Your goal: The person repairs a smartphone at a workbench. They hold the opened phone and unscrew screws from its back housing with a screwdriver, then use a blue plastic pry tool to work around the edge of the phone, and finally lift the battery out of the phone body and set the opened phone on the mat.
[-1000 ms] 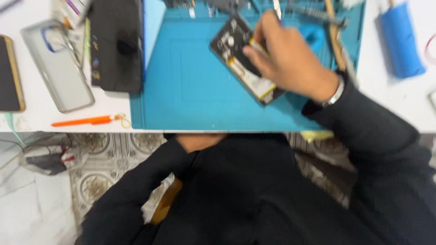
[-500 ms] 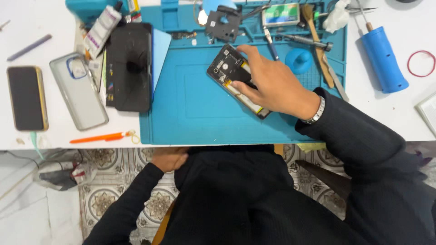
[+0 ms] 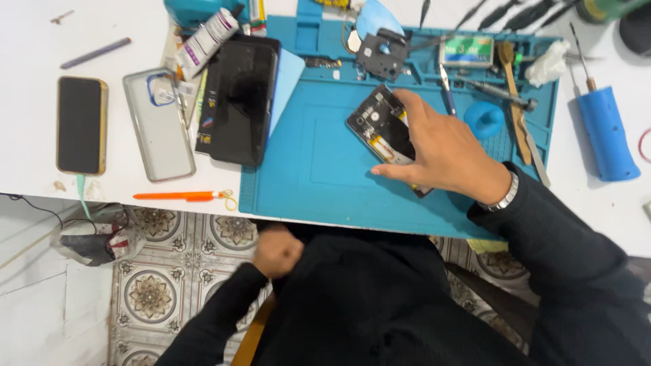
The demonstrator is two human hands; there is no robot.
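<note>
On the blue mat, right hand [image 3: 444, 152] grips and half hides the opened phone [image 3: 381, 122]; left hand [image 3: 277, 251] is fisted.

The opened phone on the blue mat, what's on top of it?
The right hand rests on the opened phone, covering its lower half. The upper half shows exposed internals. What lies under the palm cannot be seen. The blue mat is beneath it.

opened phone [image 3: 381, 125] | back off, dark internals exposed | lying diagonal on blue mat [image 3: 325, 169]
</note>
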